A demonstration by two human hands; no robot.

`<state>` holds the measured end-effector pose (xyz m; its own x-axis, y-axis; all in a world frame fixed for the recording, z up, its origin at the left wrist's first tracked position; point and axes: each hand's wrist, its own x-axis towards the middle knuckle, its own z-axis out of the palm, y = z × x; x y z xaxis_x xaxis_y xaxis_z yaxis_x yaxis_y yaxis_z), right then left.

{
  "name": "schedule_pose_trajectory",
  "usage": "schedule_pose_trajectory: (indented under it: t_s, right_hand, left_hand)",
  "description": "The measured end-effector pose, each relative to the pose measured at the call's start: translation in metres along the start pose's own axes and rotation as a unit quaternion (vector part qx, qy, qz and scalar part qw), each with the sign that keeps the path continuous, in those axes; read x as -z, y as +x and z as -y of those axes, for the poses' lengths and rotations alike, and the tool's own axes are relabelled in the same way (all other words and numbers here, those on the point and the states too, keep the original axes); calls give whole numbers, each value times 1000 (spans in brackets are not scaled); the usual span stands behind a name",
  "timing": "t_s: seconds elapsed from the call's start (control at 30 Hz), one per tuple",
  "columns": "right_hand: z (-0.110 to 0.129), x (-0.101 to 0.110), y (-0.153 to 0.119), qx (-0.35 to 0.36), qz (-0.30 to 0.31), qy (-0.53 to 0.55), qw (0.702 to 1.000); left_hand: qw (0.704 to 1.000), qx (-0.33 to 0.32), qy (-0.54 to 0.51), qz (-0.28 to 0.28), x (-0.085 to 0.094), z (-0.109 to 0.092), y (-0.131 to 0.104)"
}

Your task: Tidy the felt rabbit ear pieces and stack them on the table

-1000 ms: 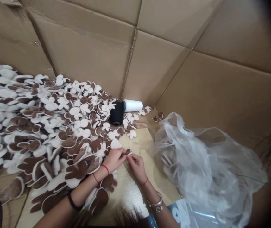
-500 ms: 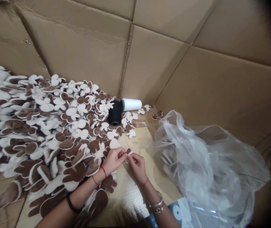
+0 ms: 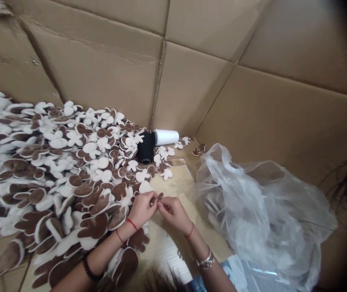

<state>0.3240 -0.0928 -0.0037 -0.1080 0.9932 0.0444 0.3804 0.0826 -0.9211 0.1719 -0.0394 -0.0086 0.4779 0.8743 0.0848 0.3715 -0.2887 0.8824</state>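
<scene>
Both hands meet over the pale board point(image 3: 173, 243) around a small brown-and-white plush piece point(image 3: 160, 196), of which only a brown tip shows. My left hand point(image 3: 142, 209) is closed, pinching the piece between thumb and fingers. Pressed up against it from the right, my right hand point(image 3: 174, 214) is closed with its fingertips at the same piece. Whether it also holds a needle or thread is too small to tell. Left of the hands spreads a large heap of brown-and-white plush cutouts point(image 3: 96, 226), shaped like paws or rabbit heads.
A black thread cone point(image 3: 146, 148) stands behind the hands, touching a white thread cone point(image 3: 167, 137) that lies on its side. To the right is a crumpled clear plastic bag point(image 3: 252, 215) with pieces inside. Cardboard walls point(image 3: 106, 77) rise behind. A blue-and-white package point(image 3: 234, 269) lies near my right forearm.
My right hand has shifted left and its fingers now overlap the left fingertips more. Less of the small plush piece shows. The camera view has moved slightly.
</scene>
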Motion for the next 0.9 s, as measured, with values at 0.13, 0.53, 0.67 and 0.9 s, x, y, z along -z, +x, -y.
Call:
schedule_pose_trajectory:
  t_s: [0.13,0.53,0.67,0.9]
  right_hand:
    - [-2,5,2,-41,-3,63,997]
    - [-4,-4,-4,-76,12,128,989]
    - [1,8,0,-85,64,140,984]
    - [3,-18,-14,-129,52,184,973]
  left_hand:
    - [962,97,-244,69,6,2,2]
    - [969,79,-216,90,7,-5,-7]
    - [975,11,-79,208,8,-6,-10]
    - [998,21,-59,7,17,-16,-8]
